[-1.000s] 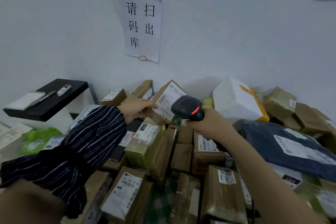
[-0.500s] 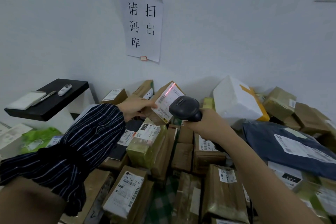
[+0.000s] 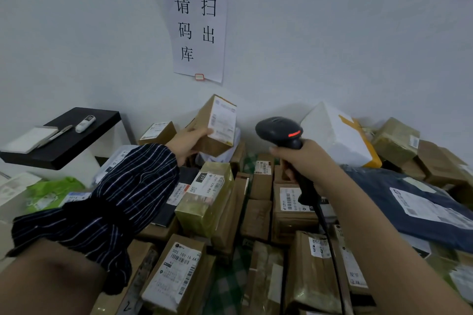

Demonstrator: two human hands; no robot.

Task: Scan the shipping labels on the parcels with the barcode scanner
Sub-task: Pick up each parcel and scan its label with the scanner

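At the centre of the frame I see my left hand [image 3: 188, 142] wrapped around a small cardboard parcel [image 3: 213, 126], lifted clear above the pile and tilted, its white shipping label [image 3: 222, 123] turned toward the right of the frame. A dark striped sleeve [image 3: 110, 202] runs down from that hand to the lower left. Just right of centre, my right hand [image 3: 304, 161] is closed on the handle of the black barcode scanner [image 3: 280, 133]; its head sits near the parcel but apart from it, a red light glows on its back, and its cable [image 3: 330, 243] drops toward the bottom edge. I cannot tell exactly where the scanner's window points. Below both hands the pile of parcels [image 3: 256, 215] fills the lower half, most with labels up. A taped greenish box [image 3: 204, 202] lies under the left wrist. At centre right sits a white foam box [image 3: 335, 133], with a dark blue mailer bag [image 3: 414, 204] at the right edge. In the left of the frame a black shelf [image 3: 64, 146] carries a small white device [image 3: 85, 123]. At top centre, a paper notice [image 3: 199, 30] hangs on the wall.
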